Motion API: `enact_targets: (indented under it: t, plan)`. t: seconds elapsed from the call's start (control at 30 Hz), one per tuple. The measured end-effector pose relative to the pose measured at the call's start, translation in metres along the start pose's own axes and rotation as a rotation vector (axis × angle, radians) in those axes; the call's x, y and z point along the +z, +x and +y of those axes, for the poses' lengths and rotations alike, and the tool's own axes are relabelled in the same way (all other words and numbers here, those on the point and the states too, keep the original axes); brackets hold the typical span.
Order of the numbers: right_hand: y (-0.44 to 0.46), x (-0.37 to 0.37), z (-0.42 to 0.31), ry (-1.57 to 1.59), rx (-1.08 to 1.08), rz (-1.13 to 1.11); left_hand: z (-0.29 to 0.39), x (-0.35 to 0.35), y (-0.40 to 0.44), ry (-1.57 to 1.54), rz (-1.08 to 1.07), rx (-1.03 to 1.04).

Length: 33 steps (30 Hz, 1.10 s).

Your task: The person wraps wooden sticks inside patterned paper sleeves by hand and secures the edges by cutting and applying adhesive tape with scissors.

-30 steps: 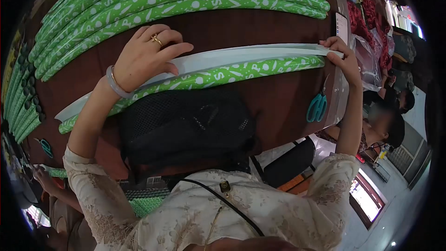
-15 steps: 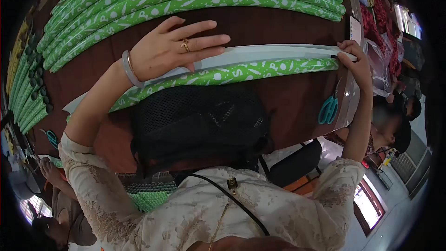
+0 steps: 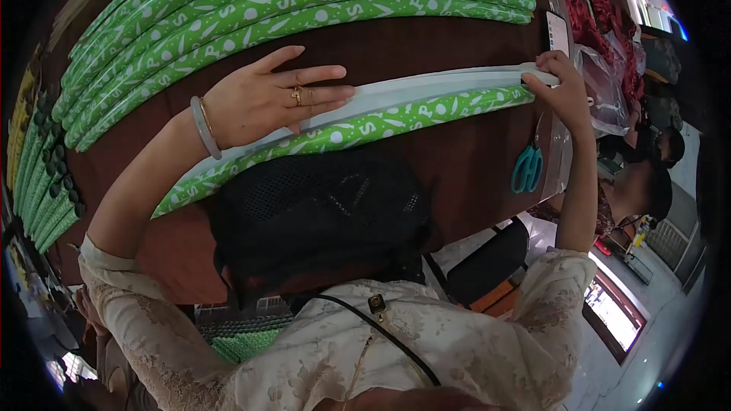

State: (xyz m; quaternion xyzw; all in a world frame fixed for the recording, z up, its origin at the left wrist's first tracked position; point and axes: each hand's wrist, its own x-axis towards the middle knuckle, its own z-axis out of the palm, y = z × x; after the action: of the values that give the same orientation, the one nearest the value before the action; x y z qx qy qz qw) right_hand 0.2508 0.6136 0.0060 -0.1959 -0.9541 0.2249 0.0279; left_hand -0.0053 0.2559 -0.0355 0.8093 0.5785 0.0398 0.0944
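Note:
A long green tube-like roll printed with white letters and vegetable shapes lies across the table. Along its far side runs a pale sheet strip, which looks like the white backing of the same wrap. My left hand, wearing a ring and bracelets, rests palm down over the strip, its fingers stretched out and thumb apart. At the right end, my right hand pinches the strip's tip between thumb and fingers. Whether a tube sits inside the green roll is hidden.
Several finished green printed tubes lie at the back, more at the left. A black mesh bag sits at the near edge. Teal-handled scissors and a phone are at the right. Another person sits beyond.
My left hand has come slightly left and nearer to me over the strip, fingers still outstretched. My right hand keeps its pinch at the end. The view has shifted a little.

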Motion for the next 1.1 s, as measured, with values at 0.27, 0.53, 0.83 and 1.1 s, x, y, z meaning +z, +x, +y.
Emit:
enact_targets:
  t: [0.27,0.53,0.83,1.1]
  plan:
    - [0.0,0.004,-0.011,-0.116,0.002,0.054,-0.001,0.002,0.0,0.057,0.007,0.022]
    - [0.001,0.01,-0.011,-0.165,0.012,0.11,-0.002,-0.001,0.0,0.059,-0.002,0.028]
    - [0.001,0.016,-0.03,-0.399,0.125,0.115,-0.003,-0.003,0.0,0.047,-0.008,0.037]
    - [0.004,0.022,-0.037,-0.597,0.138,0.142,-0.003,-0.004,0.001,0.003,-0.031,0.039]
